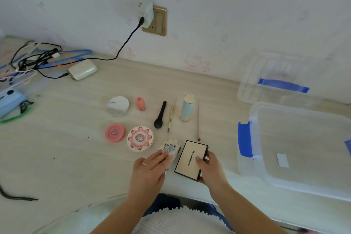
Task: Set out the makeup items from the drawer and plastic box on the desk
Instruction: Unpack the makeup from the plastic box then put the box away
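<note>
Right hand point(208, 167): grips the beige palette point(190, 159) by its near right edge, thumb on the lid; palette rests on the desk point(76, 157).
Left hand point(150, 169): fingers flat on the ornate compact point(170, 149), just left of the palette.
Laid-out items: pink compact point(115, 132), flowered compact point(140, 138), powder jar point(117, 105), black brush point(160, 115), blue tube point(187, 108).
Plastic box point(296, 148): right of the items, open.
</note>
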`<state>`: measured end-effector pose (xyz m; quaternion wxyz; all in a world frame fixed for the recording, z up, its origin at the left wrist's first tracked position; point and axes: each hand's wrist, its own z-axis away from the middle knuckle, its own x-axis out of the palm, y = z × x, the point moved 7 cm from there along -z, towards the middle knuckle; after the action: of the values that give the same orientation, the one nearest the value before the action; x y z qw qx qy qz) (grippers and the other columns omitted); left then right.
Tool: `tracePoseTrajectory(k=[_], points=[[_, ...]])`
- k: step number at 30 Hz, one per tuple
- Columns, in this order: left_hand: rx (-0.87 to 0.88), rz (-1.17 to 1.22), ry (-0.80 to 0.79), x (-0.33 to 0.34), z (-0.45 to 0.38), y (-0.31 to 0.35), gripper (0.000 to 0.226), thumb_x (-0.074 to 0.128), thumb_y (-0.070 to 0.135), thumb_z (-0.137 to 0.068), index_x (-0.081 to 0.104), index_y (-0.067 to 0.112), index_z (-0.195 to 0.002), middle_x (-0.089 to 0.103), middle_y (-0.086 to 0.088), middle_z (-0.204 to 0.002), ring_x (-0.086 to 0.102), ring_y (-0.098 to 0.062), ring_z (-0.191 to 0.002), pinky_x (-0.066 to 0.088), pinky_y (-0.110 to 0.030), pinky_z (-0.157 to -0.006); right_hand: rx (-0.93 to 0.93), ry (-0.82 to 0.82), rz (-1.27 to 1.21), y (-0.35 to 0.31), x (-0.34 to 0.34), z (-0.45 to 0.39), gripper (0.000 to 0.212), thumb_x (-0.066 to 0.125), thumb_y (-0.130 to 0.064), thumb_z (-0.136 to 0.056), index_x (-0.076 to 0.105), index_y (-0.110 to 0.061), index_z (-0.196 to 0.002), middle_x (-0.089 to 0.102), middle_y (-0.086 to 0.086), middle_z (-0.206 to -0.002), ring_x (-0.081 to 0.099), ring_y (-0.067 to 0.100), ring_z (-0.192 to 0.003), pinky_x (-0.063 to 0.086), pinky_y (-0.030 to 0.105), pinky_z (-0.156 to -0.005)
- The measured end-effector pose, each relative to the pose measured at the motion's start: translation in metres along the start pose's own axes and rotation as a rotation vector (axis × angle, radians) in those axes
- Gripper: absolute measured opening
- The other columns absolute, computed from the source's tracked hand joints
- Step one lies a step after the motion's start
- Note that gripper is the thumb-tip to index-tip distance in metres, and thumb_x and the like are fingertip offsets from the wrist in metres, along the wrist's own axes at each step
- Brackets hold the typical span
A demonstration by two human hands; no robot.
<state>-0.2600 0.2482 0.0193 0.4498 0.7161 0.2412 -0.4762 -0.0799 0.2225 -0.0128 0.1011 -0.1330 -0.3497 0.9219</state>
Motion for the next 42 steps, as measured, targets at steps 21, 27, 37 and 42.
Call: tracePoseTrajectory(k=[21, 27, 37, 42], points=[[0.030, -0.083, -0.096, 0.049, -0.003, -0.005, 0.055, 0.085, 0.021, -0.065, 0.068, 0.018, -0.117, 0.059, -0.003, -0.134, 0.049, -0.019, -0.129, 0.052, -0.032, -0.086, -0.033, 0.030, 0.476, 0.000, -0.032, -0.027, 0.025, 0.066, -0.042, -0.082, 0.060, -0.018, -0.085, 0.070, -0.004, -0.081, 0.070, 0.015, -0.074, 0.060, 0.037, -0.072], [0.002, -0.069, -0.051, 0.049, -0.009, -0.004, 0.046, 0.074, 0.022, -0.074, 0.065, 0.019, -0.119, 0.057, -0.004, -0.136, 0.036, -0.016, -0.132, 0.052, -0.035, -0.084, -0.052, 0.021, 0.556, -0.008, -0.031, -0.033, 0.028, 0.064, -0.045, -0.082, 0.059, -0.018, -0.084, 0.072, -0.008, -0.077, 0.071, 0.013, -0.073, 0.059, 0.037, -0.074], [-0.031, -0.076, -0.071, 0.050, -0.017, -0.010, 0.059, 0.086, 0.020, -0.063, 0.067, 0.017, -0.119, 0.058, -0.007, -0.133, 0.037, -0.021, -0.128, 0.053, -0.040, -0.086, -0.082, 0.020, 0.592, -0.020, -0.028, -0.047, 0.018, 0.063, -0.036, -0.086, 0.059, -0.020, -0.076, 0.071, -0.006, -0.071, 0.071, 0.016, -0.071, 0.059, 0.037, -0.077], [-0.024, -0.071, -0.065, 0.051, -0.021, -0.011, 0.061, 0.087, 0.022, -0.060, 0.067, 0.018, -0.118, 0.059, -0.007, -0.132, 0.039, -0.021, -0.126, 0.052, -0.041, -0.086, -0.063, 0.018, 0.538, -0.015, -0.028, -0.050, 0.020, 0.064, -0.037, -0.085, 0.060, -0.018, -0.080, 0.070, -0.007, -0.068, 0.071, 0.016, -0.071, 0.059, 0.037, -0.077]])
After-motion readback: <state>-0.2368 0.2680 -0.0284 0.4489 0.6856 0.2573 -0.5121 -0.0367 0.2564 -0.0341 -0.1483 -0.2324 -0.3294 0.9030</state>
